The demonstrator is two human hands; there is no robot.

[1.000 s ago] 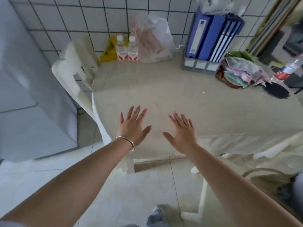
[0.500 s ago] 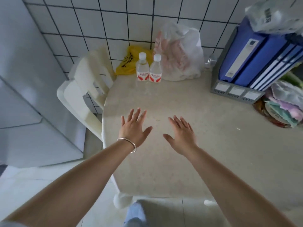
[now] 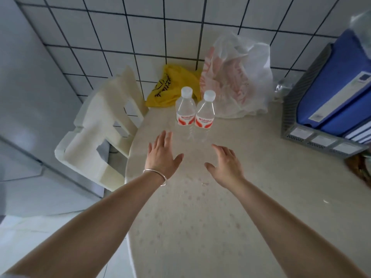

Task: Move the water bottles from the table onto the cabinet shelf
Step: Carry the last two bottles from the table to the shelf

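Two clear water bottles with white caps and red-and-white labels are seen upright and touching side by side near the far edge of the table (image 3: 261,197): the left bottle (image 3: 185,109) and the right bottle (image 3: 205,112). Behind them, against the tiled wall, a yellow plastic bag (image 3: 170,87) and a translucent white plastic bag (image 3: 236,77) are set. The left hand (image 3: 160,155), a silver bangle (image 3: 155,174) at its wrist, and the right hand (image 3: 226,163) are held spread and empty above the table, just short of the bottles. A grey file rack (image 3: 313,137) of blue binders is placed at the right edge.
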